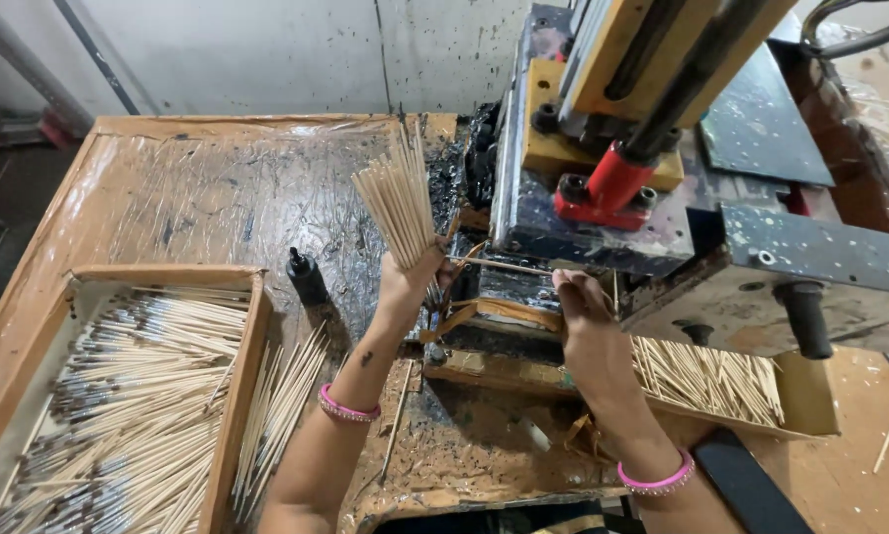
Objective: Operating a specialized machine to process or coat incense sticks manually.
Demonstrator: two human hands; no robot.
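Note:
My left hand [405,282] grips a fanned bundle of thin bamboo sticks [397,193], held upright beside the machine. My right hand [578,297] pinches a single stick [499,265] that lies level and points left, toward my left hand, at the machine's low front opening. Pink bangles sit on both wrists. The dark, stained metal machine [662,148] with a red fitting [608,188] stands right behind both hands.
A wooden tray [241,376] at the left holds several dark-tipped sticks. Loose plain sticks [281,405] lie beside it. A box of plain sticks [711,381] sits under the machine at right. A small black knob [306,277] stands on the plastic-covered table [197,188].

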